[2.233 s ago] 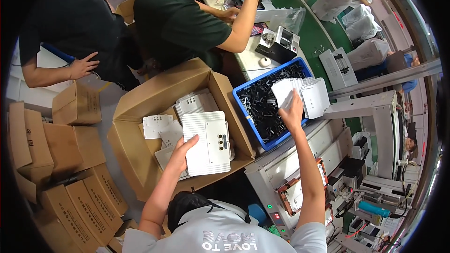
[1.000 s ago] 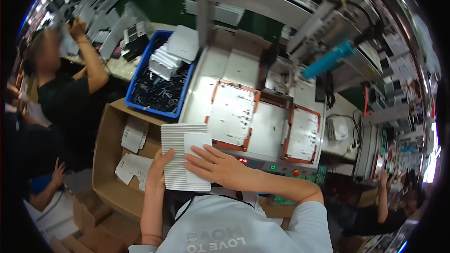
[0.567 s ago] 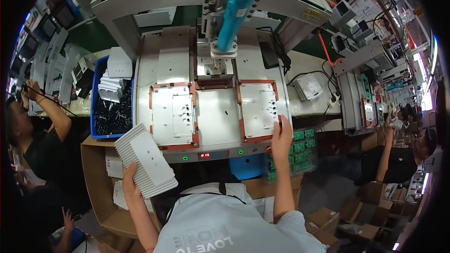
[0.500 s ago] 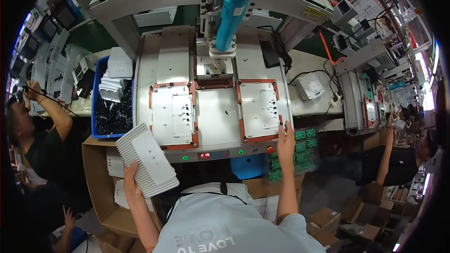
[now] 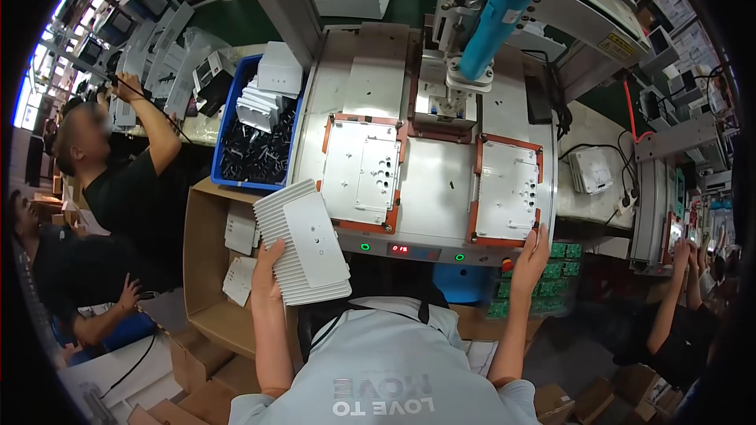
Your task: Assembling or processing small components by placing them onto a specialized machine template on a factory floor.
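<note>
While its underside is supported by fingers and its face is pressed by the thumb, a white finned panel [image 5: 303, 244] is pinched in the left hand's [image 5: 268, 264] grip, held tilted near the front left corner of a pale metal machine bed [image 5: 441, 169]. Its rectangular body is lined with narrow parallel ribs, and a smooth, flat area pierced by small holes is seen along its middle. Nothing is seen held in the right hand [image 5: 531, 260], whose grip is loosely spread beside the bed's front edge; whether the right fixture is touched by its fingertips cannot be told. Two flat white plates, the left plate [image 5: 358, 169] and the right plate [image 5: 506, 189], are seated in reddish-brown fixtures, with raised details and dark round holes shown on both. A blue plastic bin [image 5: 250, 184] is filled with small black pieces, on which thin white parts [image 5: 261, 106] are piled. Within an open cardboard box [image 5: 206, 256], flat white pieces [image 5: 240, 232] are contained. By the right forearm, green circuit boards [image 5: 563, 275] are arranged in rows. On the right-hand tabletop [image 5: 583, 208], more white plates [image 5: 591, 171] are stacked near black cables.
</note>
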The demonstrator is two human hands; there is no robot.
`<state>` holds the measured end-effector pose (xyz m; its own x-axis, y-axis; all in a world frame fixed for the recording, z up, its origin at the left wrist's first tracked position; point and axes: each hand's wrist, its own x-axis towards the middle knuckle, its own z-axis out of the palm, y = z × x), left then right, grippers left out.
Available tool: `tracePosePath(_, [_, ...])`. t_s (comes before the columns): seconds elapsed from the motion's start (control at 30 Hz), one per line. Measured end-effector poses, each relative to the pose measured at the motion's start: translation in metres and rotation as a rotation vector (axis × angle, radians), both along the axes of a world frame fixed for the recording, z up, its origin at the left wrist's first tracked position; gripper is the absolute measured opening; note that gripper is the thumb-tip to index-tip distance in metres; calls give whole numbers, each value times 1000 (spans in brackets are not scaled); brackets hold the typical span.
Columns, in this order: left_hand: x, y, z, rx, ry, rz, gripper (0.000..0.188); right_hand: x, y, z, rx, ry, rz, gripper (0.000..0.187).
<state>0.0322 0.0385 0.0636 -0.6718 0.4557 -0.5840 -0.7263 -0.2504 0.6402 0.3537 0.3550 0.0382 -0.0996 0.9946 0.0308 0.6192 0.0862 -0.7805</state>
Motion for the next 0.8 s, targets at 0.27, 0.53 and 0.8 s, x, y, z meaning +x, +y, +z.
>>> tracePosePath(0.27, [-4, -13, -4, -47, -22, 63, 47, -103, -117, -8, -103, 87, 802, 9])
tracePosePath(0.53, [-9, -31, -7, 21, -34, 74, 38, -126, -156, -56, 297, -350, 1052, 42])
tracePosePath(0.8, [-18, -31, -2, 50, -118, 45, 38, -126, -183, -82, 547, -454, 994, 65])
